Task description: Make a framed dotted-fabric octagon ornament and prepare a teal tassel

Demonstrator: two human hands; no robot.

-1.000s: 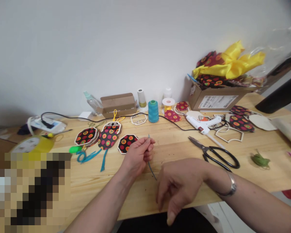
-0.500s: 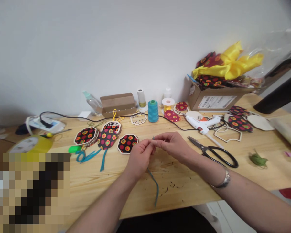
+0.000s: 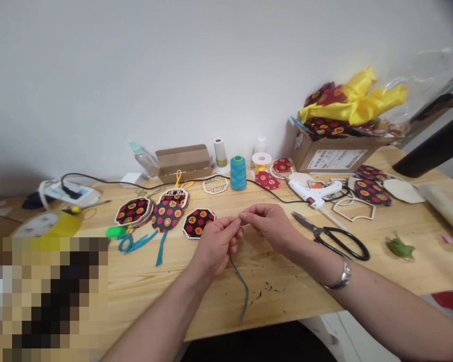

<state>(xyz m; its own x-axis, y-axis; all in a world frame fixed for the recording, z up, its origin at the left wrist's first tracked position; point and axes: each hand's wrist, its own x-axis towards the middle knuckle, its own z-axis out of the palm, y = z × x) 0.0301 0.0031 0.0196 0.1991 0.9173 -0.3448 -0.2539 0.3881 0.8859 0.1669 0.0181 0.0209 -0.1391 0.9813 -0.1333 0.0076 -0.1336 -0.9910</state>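
Observation:
My left hand (image 3: 217, 244) is closed in a pinch around a thin blue cord (image 3: 243, 284), whose loose end hangs down over the wooden table. Fingertip to fingertip with it, my right hand (image 3: 266, 226) pinches too, at the upper part of the cord, which the fingers mostly hide. Just behind my left hand lies an octagonal patterned piece (image 3: 196, 222) with a pale rim. To the right of my right hand, black-handled scissors (image 3: 328, 236) lie with their blades toward it.
A blue thread spool (image 3: 238, 173) stands behind the hands. Farther right are a white glue gun (image 3: 315, 191) and a cardboard box (image 3: 332, 156) full of fabric. Stacked patterned pieces (image 3: 134, 211) and blue ribbons (image 3: 136, 244) lie left. Green string (image 3: 400, 247) sits at right.
My fingertips have shifted slightly, with the right hand drawn a little to the right. The cord's hanging end bows slightly more to the right.

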